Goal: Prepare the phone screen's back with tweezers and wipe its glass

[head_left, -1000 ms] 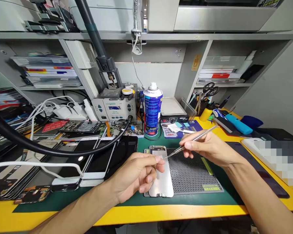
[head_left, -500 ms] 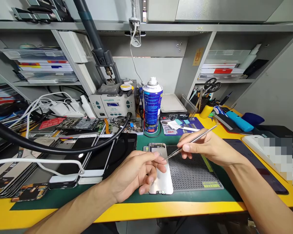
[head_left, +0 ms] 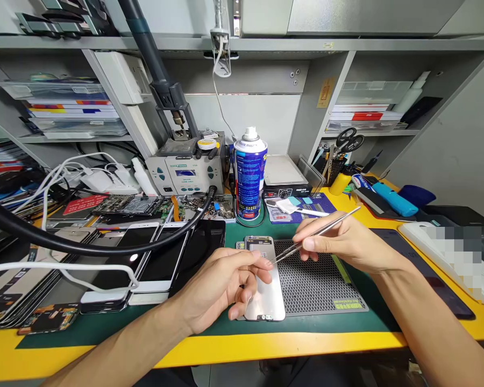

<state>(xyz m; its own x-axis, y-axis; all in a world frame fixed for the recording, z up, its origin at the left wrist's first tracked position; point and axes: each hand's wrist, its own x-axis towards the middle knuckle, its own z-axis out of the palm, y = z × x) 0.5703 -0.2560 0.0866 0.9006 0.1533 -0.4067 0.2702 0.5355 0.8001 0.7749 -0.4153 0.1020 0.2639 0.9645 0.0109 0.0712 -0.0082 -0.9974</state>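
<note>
My right hand (head_left: 331, 242) grips metal tweezers (head_left: 318, 232) between thumb and fingers, their tips pointing down-left at the fingertips of my left hand (head_left: 237, 279). The left hand has its thumb and index finger close together and the other fingers curled. Whatever may be between its fingertips is too small to make out. Beneath the hands, a silver phone-sized panel (head_left: 272, 301) lies lengthwise on the left part of a grey perforated pad (head_left: 322, 285).
Phones (head_left: 155, 269) and circuit boards (head_left: 133, 205) cover the left side. Behind stand a rework station (head_left: 185, 174), a blue spray can (head_left: 250, 180) and a small heating plate (head_left: 286, 172). A black hose (head_left: 105, 250) crosses the left. At right lies a dark tablet (head_left: 423, 269).
Both hands keep nearly the same pose. The tweezer tips look slightly more apart near the left fingertips, and the view has shifted a little.
</note>
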